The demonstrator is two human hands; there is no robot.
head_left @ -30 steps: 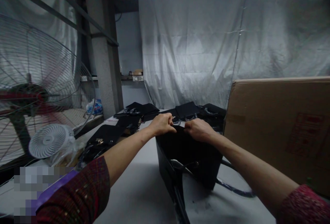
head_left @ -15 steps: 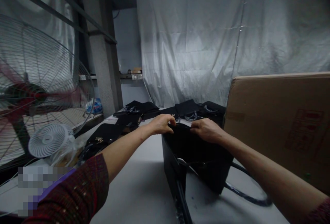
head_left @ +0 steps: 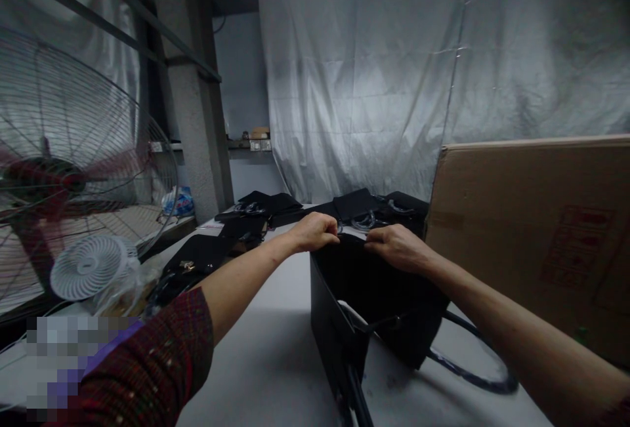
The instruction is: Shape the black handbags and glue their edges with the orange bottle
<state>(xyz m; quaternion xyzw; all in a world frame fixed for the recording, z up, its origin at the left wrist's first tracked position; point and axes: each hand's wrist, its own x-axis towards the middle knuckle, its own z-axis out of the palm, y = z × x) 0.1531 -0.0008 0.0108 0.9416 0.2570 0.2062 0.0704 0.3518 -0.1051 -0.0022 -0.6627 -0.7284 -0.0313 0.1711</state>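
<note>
Below the left hand (head_left: 315,231) and right hand (head_left: 396,244), a black bag (head_left: 377,279) stood open on the white table (head_left: 260,355), one dark handle (head_left: 360,397) trailing down its near side and a plastic-wrapped handle (head_left: 498,386) looping out under the right forearm (head_left: 516,328). Both hands were closed on the bag's far rim, slightly apart: the left gripped it between thumb and curled fingers, the right pinched it with bent fingers. Left of the hands stood a small white fan (head_left: 91,267); to their right, a cardboard box (head_left: 526,210). Beyond lay more black bags (head_left: 358,203).
</note>
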